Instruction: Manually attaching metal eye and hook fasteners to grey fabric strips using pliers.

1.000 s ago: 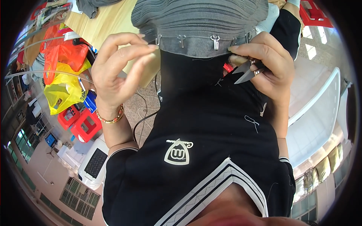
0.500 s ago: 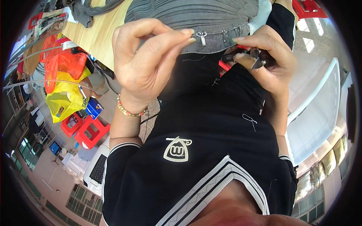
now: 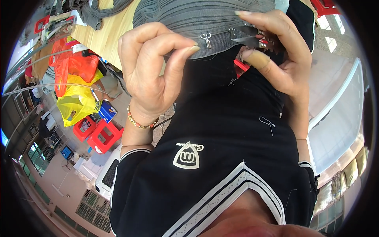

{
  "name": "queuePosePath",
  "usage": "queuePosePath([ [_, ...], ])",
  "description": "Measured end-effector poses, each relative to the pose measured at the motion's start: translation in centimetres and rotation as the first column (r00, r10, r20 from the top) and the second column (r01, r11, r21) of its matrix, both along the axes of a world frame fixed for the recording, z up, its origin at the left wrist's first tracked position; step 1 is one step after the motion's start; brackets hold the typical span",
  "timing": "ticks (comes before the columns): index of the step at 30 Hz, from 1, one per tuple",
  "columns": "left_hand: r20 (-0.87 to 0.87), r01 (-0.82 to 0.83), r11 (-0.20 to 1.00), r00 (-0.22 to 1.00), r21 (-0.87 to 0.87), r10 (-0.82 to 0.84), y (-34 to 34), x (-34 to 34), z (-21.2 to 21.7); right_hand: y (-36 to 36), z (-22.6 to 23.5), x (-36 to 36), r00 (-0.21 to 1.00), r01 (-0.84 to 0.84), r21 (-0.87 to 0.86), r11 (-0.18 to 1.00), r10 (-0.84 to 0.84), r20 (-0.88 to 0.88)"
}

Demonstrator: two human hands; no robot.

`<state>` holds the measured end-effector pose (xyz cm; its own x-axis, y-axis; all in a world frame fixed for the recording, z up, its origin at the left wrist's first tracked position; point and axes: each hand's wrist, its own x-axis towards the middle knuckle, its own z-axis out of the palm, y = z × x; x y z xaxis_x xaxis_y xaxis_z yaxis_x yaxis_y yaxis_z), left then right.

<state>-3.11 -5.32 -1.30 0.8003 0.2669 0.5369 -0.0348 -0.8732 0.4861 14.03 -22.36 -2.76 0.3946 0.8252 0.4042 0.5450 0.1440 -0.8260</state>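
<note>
left hand (image 3: 152,75), beaded bracelet at the wrist, pinches the lower edge of a grey ribbed knit garment (image 3: 197,19), thumb and forefinger closed on the hem. right hand (image 3: 276,55) is clamped on small black thread snips with a red handle (image 3: 252,39), blades at the same hem beside a small metal clasp (image 3: 205,38). i see the garment lying across a pale wooden tabletop (image 3: 106,31). red plastic stools (image 3: 96,134) and a yellow plastic bag (image 3: 77,100) sit off left.

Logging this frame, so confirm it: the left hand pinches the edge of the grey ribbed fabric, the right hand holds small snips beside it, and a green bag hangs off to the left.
One detail is wrong: the bag is yellow, not green, as the head view shows. The rest holds: the left hand pinches the edge of the grey ribbed fabric, and the right hand holds small snips beside it.
</note>
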Motion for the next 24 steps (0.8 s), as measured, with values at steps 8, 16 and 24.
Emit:
queuePosePath([
  [8, -0.031, -0.017, 0.999, 0.999, -0.049, 0.015, -0.6, -0.3, 0.6, 1.3, 0.1, -0.2, 0.971, -0.047, 0.035, 0.998, 0.037, 0.235],
  [16, -0.024, -0.006, 0.998, 1.000, -0.070, 0.004, -1.1, -0.1, 0.6, 1.9, -0.1, -0.7, 0.961, -0.056, 0.087, 0.995, 0.030, 0.273],
  [24, -0.047, -0.003, 0.997, 0.999, -0.073, -0.001, -1.1, -0.1, 0.5, 2.1, -0.3, -1.0, 0.965, -0.032, 0.124, 0.992, -0.001, 0.262],
])
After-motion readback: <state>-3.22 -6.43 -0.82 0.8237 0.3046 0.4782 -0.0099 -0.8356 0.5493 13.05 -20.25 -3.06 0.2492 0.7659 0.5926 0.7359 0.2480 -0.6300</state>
